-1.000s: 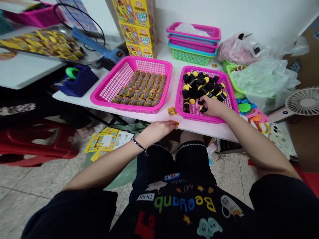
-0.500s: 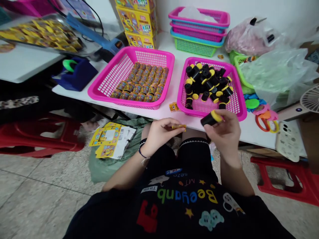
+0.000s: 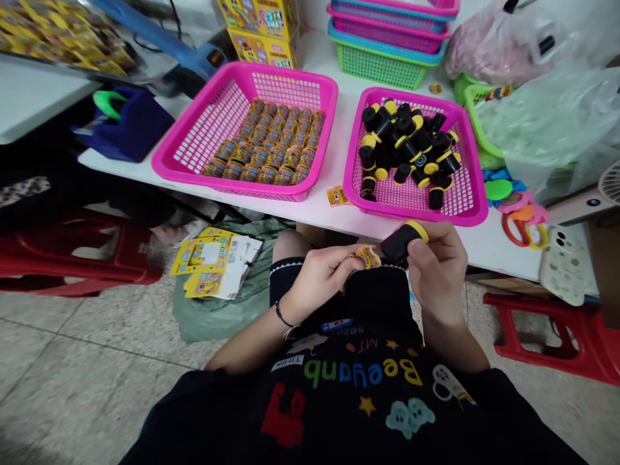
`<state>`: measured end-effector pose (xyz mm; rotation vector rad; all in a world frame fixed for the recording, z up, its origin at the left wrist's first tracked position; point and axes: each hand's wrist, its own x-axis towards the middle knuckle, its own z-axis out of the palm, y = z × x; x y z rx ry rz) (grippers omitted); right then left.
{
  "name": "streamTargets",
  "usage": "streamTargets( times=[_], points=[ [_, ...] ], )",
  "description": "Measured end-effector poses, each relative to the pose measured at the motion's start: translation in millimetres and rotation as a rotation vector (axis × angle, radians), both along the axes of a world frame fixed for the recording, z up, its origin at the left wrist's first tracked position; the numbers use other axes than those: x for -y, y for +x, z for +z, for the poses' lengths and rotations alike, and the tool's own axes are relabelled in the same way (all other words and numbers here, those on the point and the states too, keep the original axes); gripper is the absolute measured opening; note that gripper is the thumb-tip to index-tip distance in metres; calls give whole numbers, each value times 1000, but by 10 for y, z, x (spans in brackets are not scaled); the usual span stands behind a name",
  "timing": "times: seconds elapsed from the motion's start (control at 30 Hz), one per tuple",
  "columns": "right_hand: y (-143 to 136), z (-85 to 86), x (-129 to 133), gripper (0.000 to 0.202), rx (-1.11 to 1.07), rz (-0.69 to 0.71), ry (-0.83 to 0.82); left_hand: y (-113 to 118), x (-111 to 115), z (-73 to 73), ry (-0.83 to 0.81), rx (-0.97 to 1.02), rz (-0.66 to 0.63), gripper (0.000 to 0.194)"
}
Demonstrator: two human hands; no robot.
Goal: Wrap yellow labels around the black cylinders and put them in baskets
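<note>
The left hand is nearly closed, thumb and fingers pinching a small yellow sleeve whose mouth gapes toward the right. The right hand is curled around a black cup, gripping it by the yellow-rimmed end; its black end points left, just beside the sleeve. Whether the two touch, I cannot tell. Both hands are close together in front of the table, with the cup near its front edge and the sleeve over the lap.

Behind the hands, a strip of white tabletop runs along the front of the right basket, which holds loose black cups. Between it and the left basket, full of wrapped cups in rows, is a narrow gap that widens toward the front; a flat label lies there, beside the right basket's corner. Rightward, a phone lies by the front edge.
</note>
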<state>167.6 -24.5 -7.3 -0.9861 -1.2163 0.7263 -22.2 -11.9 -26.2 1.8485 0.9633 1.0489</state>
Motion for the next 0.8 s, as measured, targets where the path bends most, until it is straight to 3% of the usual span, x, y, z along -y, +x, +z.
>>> streamTargets(
  times=[0.13,0.33,0.5,0.67,0.8],
  points=[
    [-60,55,14,29,-20,57,-33,2,12,26,71,15,3,63],
    [-61,6,-11,17,16,121,38,-34,20,67,69,86,45,56],
    [12,4,-34,24,248,169,193,0,7,51,-102,226,9,51],
    [44,81,-35,10,422,196,247,57,8,69,-256,455,-71,48],
    [30,101,-26,8,564,143,309,61,26,94,-282,493,-10,48]
  ],
)
